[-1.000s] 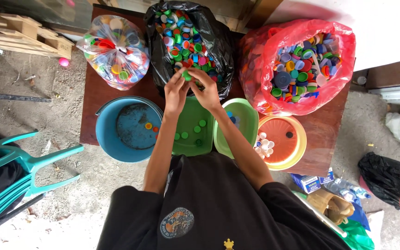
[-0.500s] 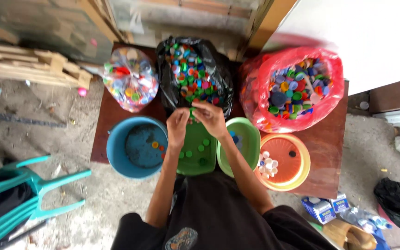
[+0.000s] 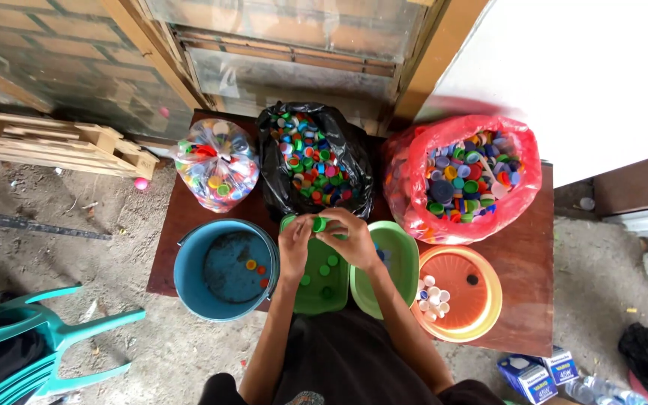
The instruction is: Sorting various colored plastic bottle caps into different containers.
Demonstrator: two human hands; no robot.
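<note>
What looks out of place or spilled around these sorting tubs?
Nothing is spilled on the table. One oddity: a single dark cap lies in the orange basin among white caps. Both hands hold a green cap over the green tub.

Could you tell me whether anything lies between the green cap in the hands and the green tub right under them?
Nothing visible does. The left hand and right hand hold the green cap above the green tub, which is open-topped with a few caps inside.

Teal plastic chair point(image 3: 39, 345), wooden pallet point(image 3: 61, 142)
</note>
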